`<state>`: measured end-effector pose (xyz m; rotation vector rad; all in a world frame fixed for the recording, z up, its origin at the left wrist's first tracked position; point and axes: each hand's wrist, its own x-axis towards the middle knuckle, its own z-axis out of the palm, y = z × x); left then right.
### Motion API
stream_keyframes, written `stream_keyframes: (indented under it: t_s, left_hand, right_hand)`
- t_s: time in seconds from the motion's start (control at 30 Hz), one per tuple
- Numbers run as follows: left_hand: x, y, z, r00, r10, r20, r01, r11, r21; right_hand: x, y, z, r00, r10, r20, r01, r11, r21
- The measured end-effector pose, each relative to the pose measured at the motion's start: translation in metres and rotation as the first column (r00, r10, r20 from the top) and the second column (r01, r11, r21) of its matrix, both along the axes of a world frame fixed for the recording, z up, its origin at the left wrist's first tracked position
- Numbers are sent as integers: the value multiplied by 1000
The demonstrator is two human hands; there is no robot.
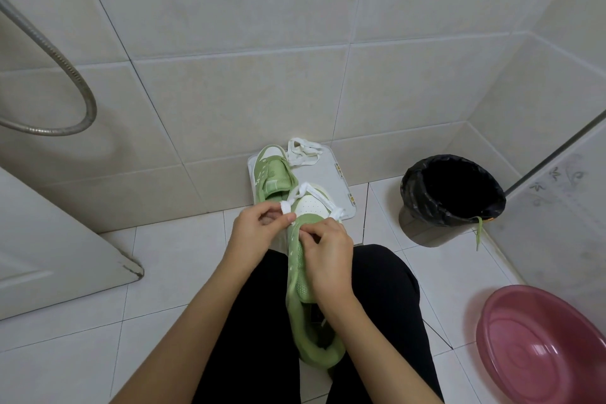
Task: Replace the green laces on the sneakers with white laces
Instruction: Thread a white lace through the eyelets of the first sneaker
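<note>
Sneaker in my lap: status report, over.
Left hand pinches white lace; right hand grips sneaker. Lace through toe holes only. Nothing in the way.

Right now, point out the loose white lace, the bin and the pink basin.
loose white lace point(304, 154): head view, on its bundled middle.
bin point(423, 229): head view, on its grey outer wall.
pink basin point(518, 331): head view, on its inner wall.
</note>
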<state>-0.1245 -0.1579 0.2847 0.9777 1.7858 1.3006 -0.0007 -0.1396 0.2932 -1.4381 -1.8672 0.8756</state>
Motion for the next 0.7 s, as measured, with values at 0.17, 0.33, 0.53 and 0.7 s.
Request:
stream_keyframes:
  t_s: [0.17,0.33,0.53,0.7]
  left_hand:
    - [-2,-1,6,961,104,255,-93,994,-56]
    - [-9,-5,13,983,12,-185,3,997,79]
    - [-17,-9,9,846,-301,-440,310,949,-54]
    - [-21,-4,15,802,-431,-413,404,901,-157]
  right_hand:
    - [-1,-2,1,1000,2,23,-2,1000,-5]
    - [2,-3,2,1000,0,20,0,1000,-2]
    - [4,-3,3,1000,9,12,-9,1000,-4]
    - [3,-4,3,1000,-19,-7,19,1000,-24]
